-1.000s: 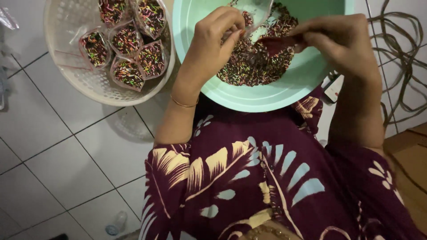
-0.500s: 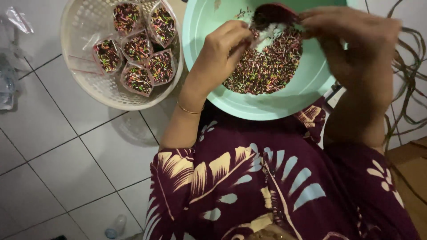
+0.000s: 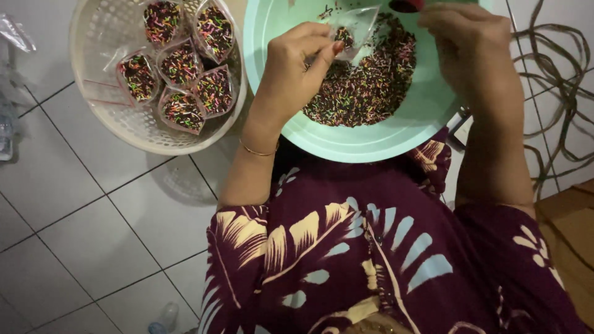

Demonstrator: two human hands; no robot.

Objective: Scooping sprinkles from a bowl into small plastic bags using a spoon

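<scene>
My left hand (image 3: 297, 68) pinches a small clear plastic bag (image 3: 356, 28) with a few coloured sprinkles inside, held over a mint-green bowl (image 3: 396, 139). A heap of coloured sprinkles (image 3: 365, 86) lies in that bowl. My right hand (image 3: 470, 49) holds a small dark-red scoop (image 3: 405, 5) at the top edge of the view, just right of the bag's mouth. Only part of the scoop shows.
A white plastic basket (image 3: 105, 133) at the left holds several small filled bags of sprinkles (image 3: 182, 68). White floor tiles (image 3: 80, 229) spread to the left. A tangle of cord (image 3: 557, 93) lies at the right, with clear plastic (image 3: 15, 34) at the far left.
My right hand has lifted the scoop out of the sprinkles toward the top of the view. My left hand has raised the bag, which now hangs open beside the scoop.
</scene>
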